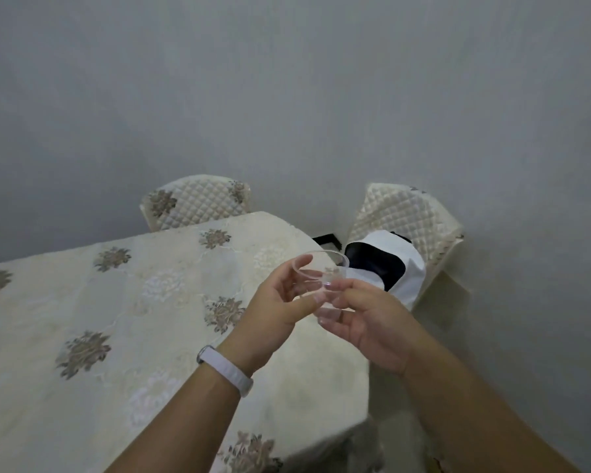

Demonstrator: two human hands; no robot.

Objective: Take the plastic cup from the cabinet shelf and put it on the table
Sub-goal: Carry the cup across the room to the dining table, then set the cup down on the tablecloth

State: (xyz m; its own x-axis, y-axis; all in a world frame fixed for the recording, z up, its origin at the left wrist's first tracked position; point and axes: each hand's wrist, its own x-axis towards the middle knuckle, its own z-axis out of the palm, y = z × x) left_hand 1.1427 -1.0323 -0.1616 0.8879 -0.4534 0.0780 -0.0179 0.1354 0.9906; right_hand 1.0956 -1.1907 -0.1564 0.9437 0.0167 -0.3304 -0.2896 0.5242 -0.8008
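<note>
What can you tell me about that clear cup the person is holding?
The plastic cup is clear and see-through, thin-walled, with a round open rim and a narrower base. It looks empty. It is held in the air, tilted with the rim away from the person, over the near corner of the table, not resting on it. Both hands hold it: the left hand with fingers on its left side, the right hand pinching its lower right side.
</note>
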